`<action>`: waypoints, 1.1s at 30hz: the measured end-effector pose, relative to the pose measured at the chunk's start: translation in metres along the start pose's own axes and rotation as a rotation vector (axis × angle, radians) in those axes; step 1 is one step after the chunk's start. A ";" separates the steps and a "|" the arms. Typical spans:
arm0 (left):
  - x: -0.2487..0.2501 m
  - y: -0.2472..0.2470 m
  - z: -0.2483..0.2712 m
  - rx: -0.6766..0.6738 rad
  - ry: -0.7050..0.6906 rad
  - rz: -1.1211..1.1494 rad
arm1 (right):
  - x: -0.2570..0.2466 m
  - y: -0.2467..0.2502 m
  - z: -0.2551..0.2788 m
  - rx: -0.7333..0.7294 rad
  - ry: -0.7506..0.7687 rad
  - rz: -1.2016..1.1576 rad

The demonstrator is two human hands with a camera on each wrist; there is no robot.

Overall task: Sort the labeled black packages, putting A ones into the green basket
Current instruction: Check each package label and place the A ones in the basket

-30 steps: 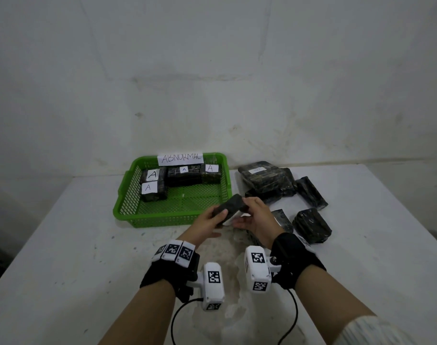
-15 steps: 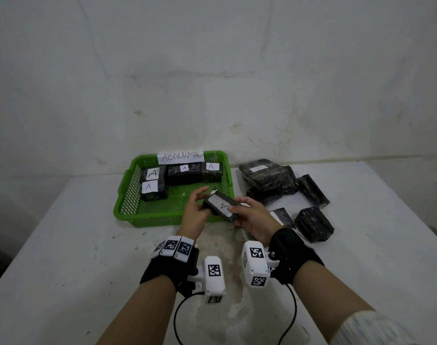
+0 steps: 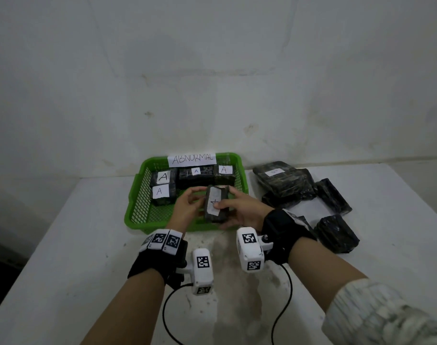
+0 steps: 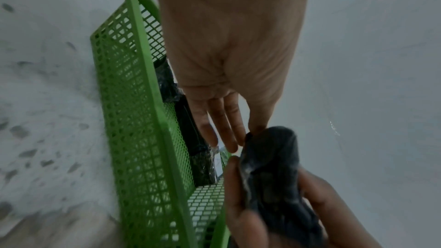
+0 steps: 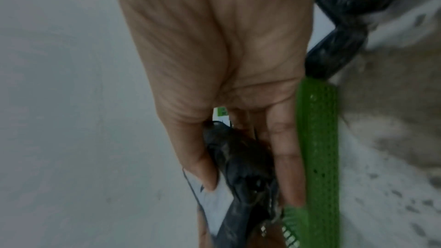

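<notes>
A black wrapped package (image 3: 215, 195) hangs over the front right part of the green basket (image 3: 139, 195), white label up. My right hand (image 3: 234, 206) grips it from the right, thumb lying on the label and covering part of the handwritten mark. Straight fingers of my left hand (image 3: 192, 200) touch its left edge. In the left wrist view the package (image 4: 272, 157) sits at my left hand's (image 4: 226, 129) fingertips, beside the basket (image 4: 133, 120). The right wrist view shows my right hand (image 5: 238, 157) wrapped round the package (image 5: 241, 159) above the basket rim (image 5: 317, 139).
Several black packages labelled A (image 3: 162, 178) lie along the basket's back, under a paper sign reading ABNORMAL (image 3: 191, 159). A pile of black packages (image 3: 284, 180) lies right of the basket, one more (image 3: 336, 232) nearer me. The wall stands just behind the white table (image 3: 63, 245).
The package was turned from label down to label up and brought forward over the basket. Both hands moved with it; the left hand's hold loosened to a touch.
</notes>
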State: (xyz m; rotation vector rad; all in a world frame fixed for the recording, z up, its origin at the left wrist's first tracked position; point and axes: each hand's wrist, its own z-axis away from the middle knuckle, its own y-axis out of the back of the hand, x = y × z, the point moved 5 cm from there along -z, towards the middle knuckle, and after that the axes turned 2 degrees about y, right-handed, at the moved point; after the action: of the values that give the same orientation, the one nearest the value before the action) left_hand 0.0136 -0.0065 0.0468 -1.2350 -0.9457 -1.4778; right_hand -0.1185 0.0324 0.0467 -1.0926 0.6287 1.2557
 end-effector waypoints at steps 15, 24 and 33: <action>-0.027 0.118 -0.080 0.730 0.310 -0.801 | 0.028 -0.004 -0.137 0.444 -0.335 -0.109; -0.043 0.113 -0.086 0.707 0.287 -0.847 | 0.052 -0.008 -0.192 0.404 -0.256 0.004; -0.041 0.106 -0.085 0.571 0.294 -0.834 | 0.029 -0.004 -0.184 0.376 -0.280 0.397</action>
State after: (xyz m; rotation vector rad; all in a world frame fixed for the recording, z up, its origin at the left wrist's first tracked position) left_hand 0.0975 -0.1053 -0.0113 -0.1751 -1.6305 -1.7459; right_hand -0.0752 -0.1212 -0.0498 -0.4808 0.8495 1.5198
